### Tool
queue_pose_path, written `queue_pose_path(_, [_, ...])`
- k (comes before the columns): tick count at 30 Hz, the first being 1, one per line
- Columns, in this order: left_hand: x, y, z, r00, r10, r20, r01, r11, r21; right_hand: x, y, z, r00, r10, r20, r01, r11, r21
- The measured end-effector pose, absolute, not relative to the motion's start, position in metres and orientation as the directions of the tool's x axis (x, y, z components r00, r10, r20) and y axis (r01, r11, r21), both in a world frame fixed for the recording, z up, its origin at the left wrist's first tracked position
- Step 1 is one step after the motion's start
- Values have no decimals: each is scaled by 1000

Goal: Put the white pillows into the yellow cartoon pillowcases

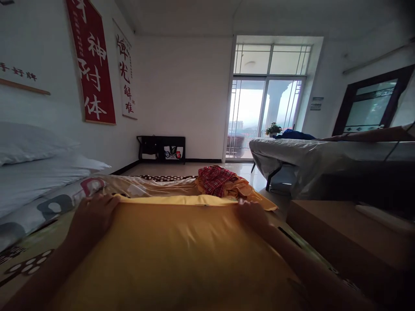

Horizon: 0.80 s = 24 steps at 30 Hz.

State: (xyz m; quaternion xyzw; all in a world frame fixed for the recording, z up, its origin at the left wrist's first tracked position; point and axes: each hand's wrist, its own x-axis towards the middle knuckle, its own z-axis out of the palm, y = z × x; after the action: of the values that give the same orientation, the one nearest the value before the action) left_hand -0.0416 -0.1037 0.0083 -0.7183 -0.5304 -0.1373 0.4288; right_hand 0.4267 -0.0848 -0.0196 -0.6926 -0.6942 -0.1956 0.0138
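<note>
A yellow cloth (181,250) stretches between my two hands and fills the lower middle of the view. Whether it is a garment or a sheet, I cannot tell. My left hand (95,216) grips its far left corner, with the fingers curled over the edge. At the far right corner my right hand (251,214) is closed on the same edge. Beyond the cloth, a heap of yellow fabric (240,188) lies on the bed, with a red plaid cloth (216,179) on top of it.
White pillows (35,147) are stacked at the left of the patterned bed (29,263). To the right stand a cardboard box (343,224) and a plastic-covered table (292,149). A low black rack (162,149) stands by the far wall, near a glass sliding door (246,116).
</note>
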Motion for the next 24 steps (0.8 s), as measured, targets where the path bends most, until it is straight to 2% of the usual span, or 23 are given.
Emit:
queue_pose_path(3, [-43,-96,25,363,628,689,881,10,-473,442,-87,3,6,942,336,964,-95,248])
queue_pose_path(5, [-45,-85,13,355,648,674,903,-51,-427,446,-88,-2,45,946,320,973,-114,200])
queue_pose_path(7, [-46,-70,-15,394,742,542,909,-226,-351,443,-88,-22,58,968,245,985,-96,146])
queue_pose_path(9, [-44,-58,-47,420,836,353,906,-365,-213,436,-86,-45,20,990,141,993,-37,116])
queue_pose_path(11, [-40,-50,-71,393,886,247,920,-380,-99,429,-85,-63,-36,997,68,995,29,99])
queue_pose_path(13, [-38,-47,-79,376,889,263,926,-371,-71,424,-84,-69,-69,997,32,993,65,94])
queue_pose_path(16, [-39,-50,-68,430,850,306,903,-409,-133,423,-85,-63,-76,997,28,988,71,137])
queue_pose_path(20, [-48,-53,-40,501,803,323,860,-418,-295,430,-83,-45,-47,997,66,980,33,195])
queue_pose_path(24, [-58,-52,-20,576,699,424,808,-405,-428,439,-74,-30,-13,992,122,983,-10,186])
